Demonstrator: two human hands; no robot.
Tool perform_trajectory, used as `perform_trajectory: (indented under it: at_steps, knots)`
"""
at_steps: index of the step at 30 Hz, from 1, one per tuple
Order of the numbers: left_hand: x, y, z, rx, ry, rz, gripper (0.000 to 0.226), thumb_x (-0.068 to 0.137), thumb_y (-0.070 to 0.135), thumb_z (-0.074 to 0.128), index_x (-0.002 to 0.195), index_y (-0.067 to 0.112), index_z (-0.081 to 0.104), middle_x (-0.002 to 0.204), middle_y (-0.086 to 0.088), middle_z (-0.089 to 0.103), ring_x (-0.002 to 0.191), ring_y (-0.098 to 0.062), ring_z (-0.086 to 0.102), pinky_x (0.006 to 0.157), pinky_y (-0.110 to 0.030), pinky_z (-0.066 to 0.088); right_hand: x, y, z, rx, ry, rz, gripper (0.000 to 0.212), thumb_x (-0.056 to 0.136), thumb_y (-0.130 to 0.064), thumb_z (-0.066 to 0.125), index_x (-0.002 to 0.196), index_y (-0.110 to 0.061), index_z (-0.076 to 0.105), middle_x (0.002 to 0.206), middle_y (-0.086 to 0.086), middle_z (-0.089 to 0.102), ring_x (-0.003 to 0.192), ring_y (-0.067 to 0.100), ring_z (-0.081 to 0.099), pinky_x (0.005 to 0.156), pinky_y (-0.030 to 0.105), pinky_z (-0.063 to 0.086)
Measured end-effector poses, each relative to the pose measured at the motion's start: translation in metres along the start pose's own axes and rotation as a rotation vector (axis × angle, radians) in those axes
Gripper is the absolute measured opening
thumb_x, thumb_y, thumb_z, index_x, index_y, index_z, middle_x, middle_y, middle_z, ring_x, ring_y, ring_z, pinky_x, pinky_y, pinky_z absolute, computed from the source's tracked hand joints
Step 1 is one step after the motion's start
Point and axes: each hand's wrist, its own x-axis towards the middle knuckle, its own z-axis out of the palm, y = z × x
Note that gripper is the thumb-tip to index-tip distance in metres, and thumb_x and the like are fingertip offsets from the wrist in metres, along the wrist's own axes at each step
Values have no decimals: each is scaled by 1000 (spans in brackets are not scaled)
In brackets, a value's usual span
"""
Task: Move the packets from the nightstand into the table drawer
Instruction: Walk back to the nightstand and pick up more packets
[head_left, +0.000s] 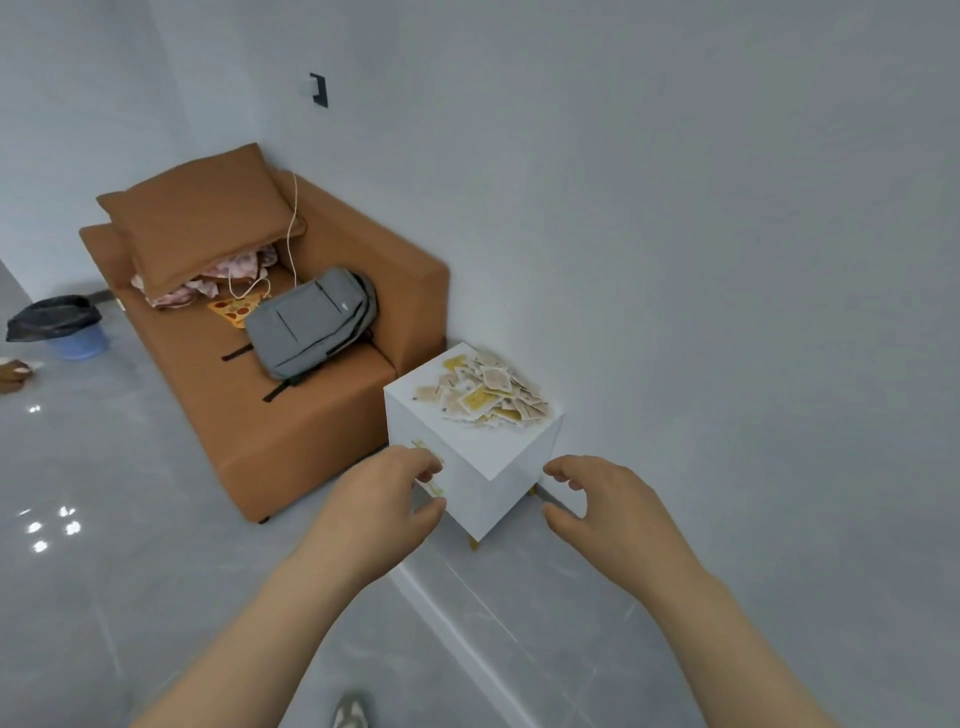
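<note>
A heap of several small beige and yellow packets (485, 392) lies on top of a white nightstand (483, 457) that stands against the wall. My left hand (384, 499) is stretched out in front of the nightstand's front face, fingers curled and apart, holding nothing; it hides part of the gold drawer handles. My right hand (597, 501) hovers at the nightstand's right side, fingers spread, holding nothing. Both hands are below and short of the packets. No table drawer is in view.
A brown sofa (270, 395) touches the nightstand's left side, with a grey backpack (311, 322), a cushion and clothes on it. A blue bin with a black bag (62, 327) stands far left on the grey tile floor. The white wall runs along the right.
</note>
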Motion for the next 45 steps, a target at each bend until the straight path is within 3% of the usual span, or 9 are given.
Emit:
perform_trajectory:
  at_steps: [5,15,20,25,32,38,45]
  knots:
    - [89,-49,-4,-12,-39,11,33,87,34,59,119,28,57,111,15,58,97,-4,55,82,-22,46,87,-10,15,8,13,49,44,90,-39,56,134,-32,50,131,-17,55,117,2,51,93,18,37]
    - [254,-134,-23,2,-172,102,33,87,34,59,118,28,57,111,14,57,95,-6,55,82,-22,46,237,-32,36,86,-13,230,45,89,-37,58,133,-32,50,131,-16,55,117,4,50,96,21,39]
    - [326,-149,-10,-4,-221,131,34,88,33,59,121,27,56,114,15,56,90,-2,49,79,-18,40,298,-13,42,82,-36,292,45,89,-37,58,133,-32,50,131,-15,55,117,5,50,96,21,39]
    - [405,-156,12,2,-249,110,34,88,35,58,121,29,56,113,16,56,97,-3,54,75,-17,37,369,19,46,99,-54,314,44,89,-36,59,132,-32,52,129,-15,56,116,5,51,94,21,39]
    - [500,-148,38,15,-292,110,32,88,33,58,119,26,56,113,13,57,99,-6,55,80,-20,42,457,66,38,100,-125,334,44,89,-34,57,132,-29,51,130,-13,56,117,7,51,94,22,39]
    - [570,-158,60,17,-381,141,31,89,33,57,119,26,56,115,13,56,100,-6,55,76,-18,39,510,90,41,145,-156,435,42,89,-35,58,131,-29,53,127,-11,57,116,8,52,95,24,41]
    - [662,-182,86,38,-576,240,32,90,36,56,120,25,54,119,10,54,98,-11,57,83,-25,46,563,100,64,170,-165,620,44,88,-35,59,131,-28,53,127,-10,58,116,9,53,96,25,43]
